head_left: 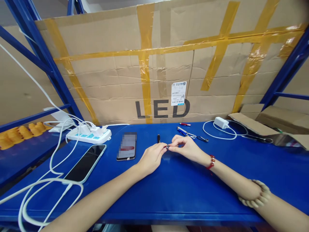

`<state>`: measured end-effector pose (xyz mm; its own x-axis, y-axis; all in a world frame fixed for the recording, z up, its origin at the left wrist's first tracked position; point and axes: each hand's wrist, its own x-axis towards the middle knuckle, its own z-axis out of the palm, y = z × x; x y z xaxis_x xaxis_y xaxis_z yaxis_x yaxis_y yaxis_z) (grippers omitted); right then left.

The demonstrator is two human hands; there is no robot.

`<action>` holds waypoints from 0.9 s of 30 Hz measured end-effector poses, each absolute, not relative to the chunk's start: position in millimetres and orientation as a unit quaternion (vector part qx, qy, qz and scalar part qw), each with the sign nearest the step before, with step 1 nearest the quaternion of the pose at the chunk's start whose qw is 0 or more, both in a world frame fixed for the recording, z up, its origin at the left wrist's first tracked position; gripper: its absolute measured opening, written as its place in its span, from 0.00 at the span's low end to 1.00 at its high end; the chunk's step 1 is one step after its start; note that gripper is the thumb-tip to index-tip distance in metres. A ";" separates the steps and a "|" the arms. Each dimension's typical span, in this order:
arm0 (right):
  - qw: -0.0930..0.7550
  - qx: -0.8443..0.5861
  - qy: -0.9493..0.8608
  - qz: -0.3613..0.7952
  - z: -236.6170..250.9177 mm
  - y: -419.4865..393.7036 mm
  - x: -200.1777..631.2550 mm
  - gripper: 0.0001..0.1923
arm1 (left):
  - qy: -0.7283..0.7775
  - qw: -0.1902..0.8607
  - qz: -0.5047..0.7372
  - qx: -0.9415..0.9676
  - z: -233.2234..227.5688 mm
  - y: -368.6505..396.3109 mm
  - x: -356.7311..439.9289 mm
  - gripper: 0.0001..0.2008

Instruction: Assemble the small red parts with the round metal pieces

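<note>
Above the middle of the blue shelf, both my hands meet at the fingertips around a small dark round piece (167,147). My left hand (151,157) pinches at its left side, where a bit of red shows between the fingers. From the right, my right hand (185,147) grips it between thumb and forefinger. Its exact kind is too small and too covered to tell. A short black cylinder (158,138) lies just beyond my left fingertips. Behind my right hand are a blue pen-like tube (182,131), a thin red tube (185,124) and a dark metal clip (202,139).
Left on the blue shelf (193,199) lie a phone with a lit screen (131,154), a pale-cased phone (85,164), a white power strip (82,138) and looping cables. A white charger (221,122) sits back right. A large taped carton (108,87) walls the back.
</note>
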<state>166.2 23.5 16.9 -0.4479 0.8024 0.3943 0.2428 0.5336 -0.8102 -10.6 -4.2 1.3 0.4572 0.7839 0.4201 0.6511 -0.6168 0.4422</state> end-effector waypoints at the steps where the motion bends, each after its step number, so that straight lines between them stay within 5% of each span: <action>1: 0.399 -0.342 -0.775 0.353 17.2 22.6 166.2 0.12 | 0.422 0.104 0.306 0.847 1.0 -4.6 -10.8 0.12; 15: 0.350 -0.413 -0.689 0.483 15.7 18.0 163.8 0.18 | 0.408 0.008 0.324 0.853 -4.2 -3.3 -9.8 0.12; 27: 0.342 -0.446 -0.682 0.468 13.8 21.2 162.8 0.19 | 0.420 0.000 0.341 0.841 -3.0 -5.6 -9.2 0.11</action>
